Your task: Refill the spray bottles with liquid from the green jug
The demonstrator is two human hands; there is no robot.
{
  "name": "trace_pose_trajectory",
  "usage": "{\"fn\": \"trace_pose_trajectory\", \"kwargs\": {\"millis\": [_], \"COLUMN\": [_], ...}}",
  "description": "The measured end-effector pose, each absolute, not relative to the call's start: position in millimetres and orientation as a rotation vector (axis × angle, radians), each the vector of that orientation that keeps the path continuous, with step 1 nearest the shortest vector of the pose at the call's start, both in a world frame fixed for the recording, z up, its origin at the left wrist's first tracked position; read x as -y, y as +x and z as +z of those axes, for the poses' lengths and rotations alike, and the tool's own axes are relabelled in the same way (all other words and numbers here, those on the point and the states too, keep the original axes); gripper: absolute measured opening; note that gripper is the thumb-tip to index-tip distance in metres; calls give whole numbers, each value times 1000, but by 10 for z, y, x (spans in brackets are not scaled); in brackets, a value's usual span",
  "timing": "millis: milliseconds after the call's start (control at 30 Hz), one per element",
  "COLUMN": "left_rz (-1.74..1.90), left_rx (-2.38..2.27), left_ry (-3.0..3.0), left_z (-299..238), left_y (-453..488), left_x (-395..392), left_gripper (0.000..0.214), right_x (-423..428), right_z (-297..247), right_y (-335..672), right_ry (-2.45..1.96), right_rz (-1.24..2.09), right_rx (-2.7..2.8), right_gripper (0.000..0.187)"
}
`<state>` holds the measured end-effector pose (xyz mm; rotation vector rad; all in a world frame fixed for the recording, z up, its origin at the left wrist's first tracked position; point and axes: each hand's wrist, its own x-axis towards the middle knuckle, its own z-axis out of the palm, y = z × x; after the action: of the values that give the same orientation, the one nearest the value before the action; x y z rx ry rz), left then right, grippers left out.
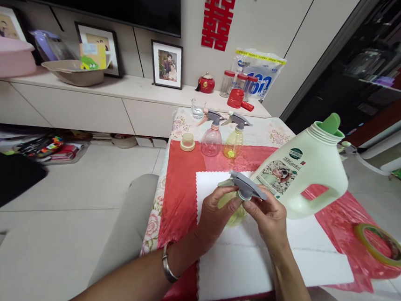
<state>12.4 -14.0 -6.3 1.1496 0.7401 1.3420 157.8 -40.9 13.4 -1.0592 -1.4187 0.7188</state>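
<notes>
Left hand (216,210) grips a small yellowish transparent plastic spray bottle (234,210), while right hand (268,215) fingers pinch its grey plastic trigger head (245,186) above a white cloth (247,262).

Near the middle of the cloth-covered counter (178,200), the left hand (216,215) and right hand (266,217) meet around a small yellow-tinted spray bottle (233,214), with its grey trigger spray head (246,186) on top, between the fingers. Under them lies a white scalloped mat (246,267). Just right of the hands and slightly farther stands a large pale green plastic jug with a handle (303,178). At the far side stand a clear pink spray bottle (212,135) and, just right of it, a clear yellow spray bottle (235,137); a round cream cap (187,142) lies left of them and a small drinking glass (197,108) behind. A roll of green tape (382,243) lies at the right edge.
</notes>
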Motion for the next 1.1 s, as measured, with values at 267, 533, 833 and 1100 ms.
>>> {"fn": "trace_pose_trajectory", "kwargs": {"millis": [267, 533, 833, 1100], "left_rz": [1311, 1378, 1324, 1324], "left_rx": [-772, -689, -737, -714], "left_ry": [1194, 1188, 1094, 1108], "left_z": [-41, -97, -74, -94], "left_y": [111, 117, 125, 123], "left_x": [122, 130, 125, 126], "left_gripper": [22, 25, 31, 24], "right_x": [430, 412, 414, 397], "right_z": [251, 206, 219, 133], "right_y": [1606, 1507, 1539, 1536], "right_ry": [-1099, -1120, -1101, -1090], "right_rz": [677, 622, 659, 662], "right_rx": [1528, 1448, 1513, 1448], "right_gripper": [19, 24, 21, 23]}}
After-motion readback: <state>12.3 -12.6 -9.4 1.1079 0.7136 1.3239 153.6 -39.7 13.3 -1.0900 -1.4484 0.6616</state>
